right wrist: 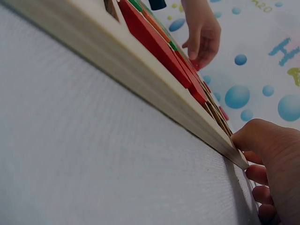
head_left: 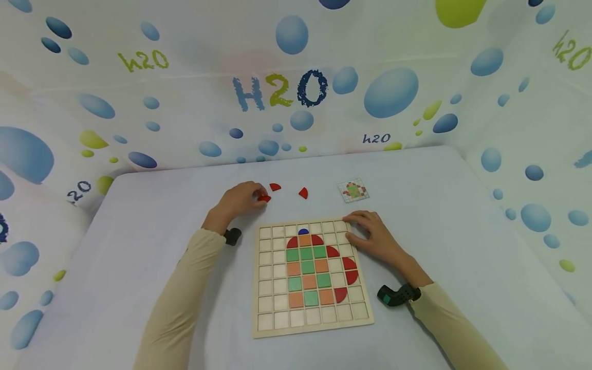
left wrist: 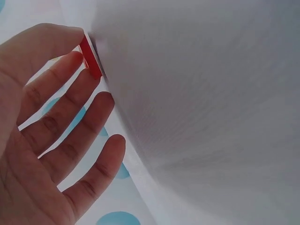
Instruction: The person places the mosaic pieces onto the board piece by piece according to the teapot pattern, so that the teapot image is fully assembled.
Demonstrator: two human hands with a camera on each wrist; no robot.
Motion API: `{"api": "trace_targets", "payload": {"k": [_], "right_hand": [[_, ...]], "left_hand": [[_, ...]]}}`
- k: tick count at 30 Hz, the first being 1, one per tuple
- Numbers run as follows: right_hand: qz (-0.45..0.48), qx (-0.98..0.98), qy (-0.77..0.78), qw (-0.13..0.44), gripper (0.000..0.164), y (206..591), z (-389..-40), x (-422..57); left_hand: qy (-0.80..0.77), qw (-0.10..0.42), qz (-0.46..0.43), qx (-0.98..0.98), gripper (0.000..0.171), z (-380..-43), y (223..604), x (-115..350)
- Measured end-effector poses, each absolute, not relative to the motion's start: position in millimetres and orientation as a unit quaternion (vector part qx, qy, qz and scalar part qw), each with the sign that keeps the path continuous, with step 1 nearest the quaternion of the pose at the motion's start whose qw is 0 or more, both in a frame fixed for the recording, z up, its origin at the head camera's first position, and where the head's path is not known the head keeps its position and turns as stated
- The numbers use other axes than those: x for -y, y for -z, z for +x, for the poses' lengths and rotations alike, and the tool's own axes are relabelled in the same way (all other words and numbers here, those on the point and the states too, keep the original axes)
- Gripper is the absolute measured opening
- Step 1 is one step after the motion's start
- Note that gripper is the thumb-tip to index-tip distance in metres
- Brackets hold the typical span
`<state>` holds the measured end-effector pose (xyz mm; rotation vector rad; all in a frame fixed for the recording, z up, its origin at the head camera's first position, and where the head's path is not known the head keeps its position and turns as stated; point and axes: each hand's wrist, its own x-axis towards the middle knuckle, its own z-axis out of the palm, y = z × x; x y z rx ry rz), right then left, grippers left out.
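My left hand (head_left: 240,200) pinches a red quarter-circle tile (head_left: 264,198) beyond the far left corner of the wooden grid board (head_left: 255,288). In the left wrist view, the tile (left wrist: 91,57) sits between thumb and fingertips, while the other fingers are spread. My right hand (head_left: 376,239) grips the board's far right corner. Its thumb lies on the frame and its fingers bend against the side in the right wrist view. Green tiles (head_left: 307,267), orange tiles (head_left: 309,281), red quarter-circles (head_left: 352,277) and a blue half-round tile (head_left: 303,232) fill some cells.
Two loose red quarter-circles (head_left: 275,187) (head_left: 303,193) lie beyond the board. A small pattern card (head_left: 353,190) rests farther right on the white table (head_left: 439,205). A bubble-printed cloth (head_left: 185,118) hangs behind the table and at its sides.
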<state>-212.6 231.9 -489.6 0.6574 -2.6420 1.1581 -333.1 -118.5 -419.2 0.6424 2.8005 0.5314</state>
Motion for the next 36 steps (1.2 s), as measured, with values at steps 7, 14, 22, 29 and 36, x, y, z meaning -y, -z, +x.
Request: {"api": "trace_targets", "payload": {"k": [7, 14, 22, 29, 36], "right_hand": [[0.225, 0.885, -0.396, 0.096, 0.038, 490.6, -211.3, -230.7], [0.231, 0.884, -0.395, 0.096, 0.038, 489.6, -210.4, -230.5], [0.238, 0.883, -0.392, 0.103, 0.038, 487.4, -210.7, -231.6], [0.238, 0.884, -0.391, 0.098, 0.038, 486.5, -211.4, -231.9], [0.234, 0.883, -0.395, 0.094, 0.038, 486.7, -211.3, -232.2]], "left_hand": [[-0.193, 0.108, 0.216, -0.951, 0.030, -320.7, 417.4, 122.2], [-0.195, 0.093, 0.222, -0.951, 0.030, -309.9, 418.4, 123.7], [-0.190, 0.072, 0.243, -0.948, 0.029, -299.5, 421.9, 122.0], [-0.174, 0.039, 0.279, -0.944, 0.030, -289.0, 424.7, 122.3], [-0.169, 0.014, 0.337, -0.926, 0.029, -277.7, 425.3, 122.6]]}}
